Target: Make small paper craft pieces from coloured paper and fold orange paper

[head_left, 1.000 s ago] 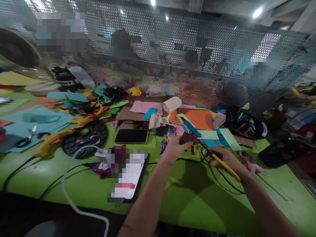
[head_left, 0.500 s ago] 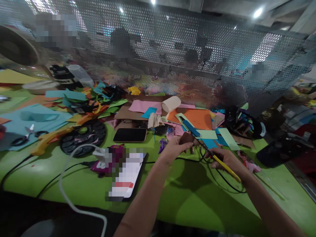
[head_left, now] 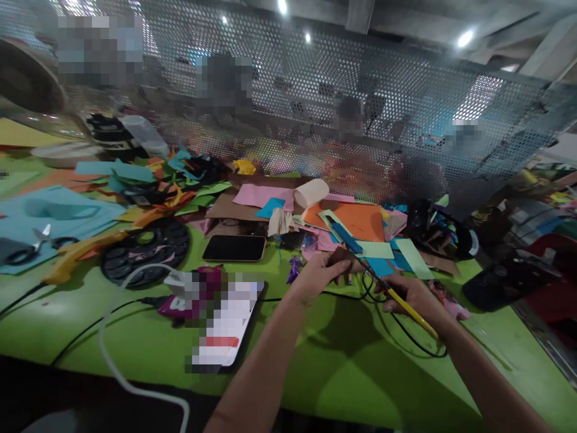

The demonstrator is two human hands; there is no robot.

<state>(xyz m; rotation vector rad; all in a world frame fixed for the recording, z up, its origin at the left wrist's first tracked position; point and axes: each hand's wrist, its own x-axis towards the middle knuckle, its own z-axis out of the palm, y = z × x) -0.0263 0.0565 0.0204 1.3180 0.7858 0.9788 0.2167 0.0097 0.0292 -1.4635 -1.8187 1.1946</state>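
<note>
Left hand [head_left: 321, 273]: fingers pinched on a brown piece [head_left: 341, 256], above the green table [head_left: 360, 388].
Brown piece: from my remote feed, less of its face shows than half a second ago; I judge it slightly turned, the work at the same step.
Right hand [head_left: 409, 293]: closed round a yellow-handled tool [head_left: 413, 315], grip unchanged.
Tool tip: near the piece; contact I cannot tell.
Phone [head_left: 234, 248]: lying left of both hands.

A slim, yellow-handled tool with a dark metal front [head_left: 400, 300] slants above the green bench [head_left: 356, 385], its tip by a small flat brown piece [head_left: 339, 255]; whether they touch is unclear.
</note>
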